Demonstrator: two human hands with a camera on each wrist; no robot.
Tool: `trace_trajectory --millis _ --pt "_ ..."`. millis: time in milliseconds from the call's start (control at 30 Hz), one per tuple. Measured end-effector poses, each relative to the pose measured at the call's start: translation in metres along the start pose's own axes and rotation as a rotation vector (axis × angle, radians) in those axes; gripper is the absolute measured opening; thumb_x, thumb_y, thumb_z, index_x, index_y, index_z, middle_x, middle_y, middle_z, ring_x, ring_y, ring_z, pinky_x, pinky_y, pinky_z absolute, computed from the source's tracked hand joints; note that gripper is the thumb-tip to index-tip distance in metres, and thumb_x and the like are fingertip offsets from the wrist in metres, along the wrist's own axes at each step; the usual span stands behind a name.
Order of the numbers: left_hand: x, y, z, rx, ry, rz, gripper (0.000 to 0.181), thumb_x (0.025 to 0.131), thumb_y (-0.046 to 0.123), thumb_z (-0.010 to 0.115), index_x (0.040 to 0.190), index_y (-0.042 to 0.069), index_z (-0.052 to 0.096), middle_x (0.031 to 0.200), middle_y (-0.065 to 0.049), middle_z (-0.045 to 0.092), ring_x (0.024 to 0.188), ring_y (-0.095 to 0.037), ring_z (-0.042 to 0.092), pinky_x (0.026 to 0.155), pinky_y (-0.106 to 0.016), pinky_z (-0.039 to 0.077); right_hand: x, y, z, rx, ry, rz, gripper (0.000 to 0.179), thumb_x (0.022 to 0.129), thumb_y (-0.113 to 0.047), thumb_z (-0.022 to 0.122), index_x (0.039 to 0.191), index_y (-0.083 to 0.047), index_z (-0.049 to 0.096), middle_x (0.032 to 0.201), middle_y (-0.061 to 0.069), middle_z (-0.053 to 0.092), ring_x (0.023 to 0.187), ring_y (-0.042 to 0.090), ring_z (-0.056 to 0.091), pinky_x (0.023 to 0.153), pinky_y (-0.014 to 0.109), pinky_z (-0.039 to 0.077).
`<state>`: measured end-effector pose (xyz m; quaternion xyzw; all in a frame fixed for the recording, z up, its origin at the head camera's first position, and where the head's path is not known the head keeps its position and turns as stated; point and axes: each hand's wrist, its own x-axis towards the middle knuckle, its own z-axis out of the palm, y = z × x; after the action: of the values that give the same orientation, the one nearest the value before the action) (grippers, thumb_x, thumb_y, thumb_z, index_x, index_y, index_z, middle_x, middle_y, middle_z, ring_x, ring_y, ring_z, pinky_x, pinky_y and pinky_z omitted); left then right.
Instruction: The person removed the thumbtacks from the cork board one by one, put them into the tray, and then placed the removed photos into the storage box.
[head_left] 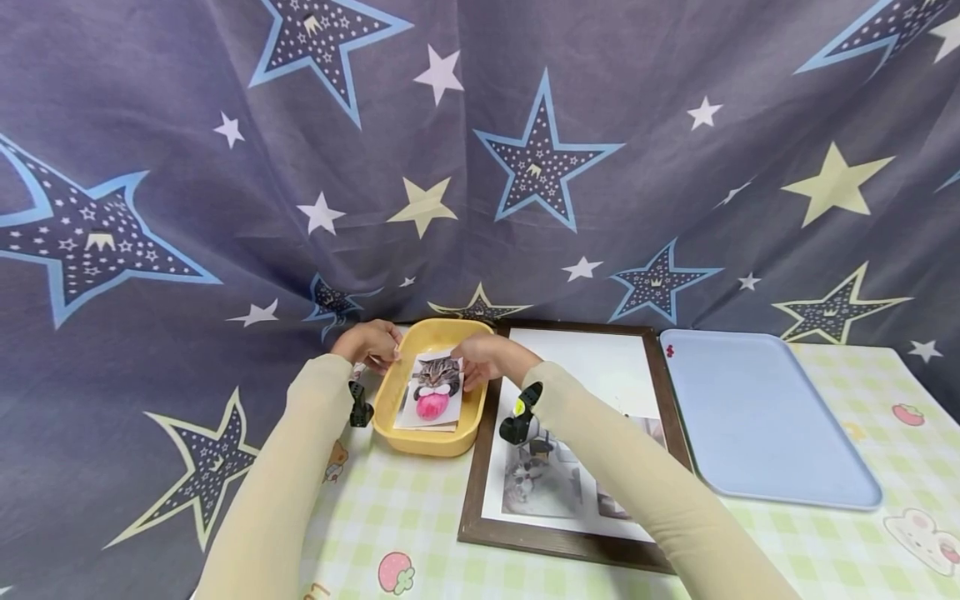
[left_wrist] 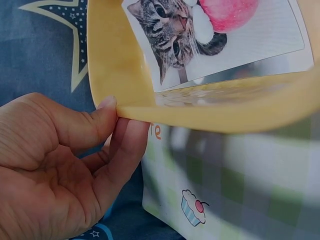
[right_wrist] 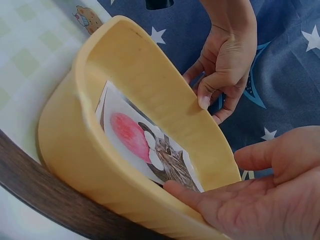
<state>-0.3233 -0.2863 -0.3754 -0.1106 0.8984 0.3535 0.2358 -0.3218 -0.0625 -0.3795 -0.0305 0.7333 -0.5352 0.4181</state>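
Note:
A yellow plastic basin (head_left: pixel 420 446) holds a small stack of photo prints. The top photo (head_left: pixel 448 400) shows a tabby cat with a pink round object; edges of other prints show beneath it. My left hand (left_wrist: pixel 65 155) pinches the basin's left rim between thumb and fingers. Over the right side of the basin, my right hand (right_wrist: pixel 272 197) reaches in with extended fingers, a fingertip right at the photo's edge. Its thumb stands apart, near the rim.
Right of the basin lies a dark brown picture frame (head_left: pixel 663 392) with a white sheet and cat photos (head_left: pixel 536 483) in its lower part, partly under my right forearm. Farther right is a light blue tray (head_left: pixel 765 417). A star-patterned curtain (head_left: pixel 600 192) hangs behind the green-checked tablecloth (head_left: pixel 420 517).

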Motion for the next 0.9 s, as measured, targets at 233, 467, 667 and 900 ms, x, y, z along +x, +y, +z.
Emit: trace_trajectory --millis 233,467,667,900 --pt "0.001 0.0 0.0 -0.005 -0.005 -0.012 0.026 0.096 -0.005 0.056 0.121 -0.002 0.048 0.091 -0.006 0.058 0.071 -0.015 0.06 0.067 -0.029 0.06 -0.002 -0.001 0.001 -0.008 -0.005 0.015 0.055 0.108 -0.014 0.04 0.149 0.021 0.028 0.156 0.04 0.03 0.138 0.052 0.046 0.113 0.048 0.046" --pt "0.003 0.0 -0.001 -0.008 -0.004 -0.017 0.025 0.096 -0.006 0.056 0.119 -0.001 0.049 0.091 -0.007 0.058 0.072 -0.015 0.061 0.067 -0.03 0.061 0.016 0.004 -0.004 -0.042 0.018 0.005 0.057 0.107 -0.016 0.044 0.152 0.016 0.028 0.154 0.039 0.034 0.127 0.05 0.056 0.1 0.046 0.057" --pt "0.003 0.0 0.0 -0.014 0.003 0.002 0.025 0.094 -0.006 0.056 0.118 -0.002 0.049 0.087 -0.005 0.058 0.07 -0.014 0.06 0.066 -0.029 0.06 0.095 0.023 -0.028 0.013 -0.02 0.038 0.062 0.101 -0.017 0.058 0.147 0.017 0.035 0.137 0.046 0.044 0.115 0.054 0.06 0.091 0.052 0.06" --pt "0.001 0.001 0.0 -0.002 0.001 0.0 0.025 0.094 -0.006 0.056 0.118 -0.002 0.049 0.087 -0.005 0.058 0.069 -0.014 0.061 0.066 -0.03 0.06 0.024 0.005 -0.005 -0.043 0.008 0.009 0.058 0.106 -0.015 0.045 0.149 0.02 0.028 0.147 0.046 0.036 0.127 0.052 0.055 0.101 0.047 0.056"
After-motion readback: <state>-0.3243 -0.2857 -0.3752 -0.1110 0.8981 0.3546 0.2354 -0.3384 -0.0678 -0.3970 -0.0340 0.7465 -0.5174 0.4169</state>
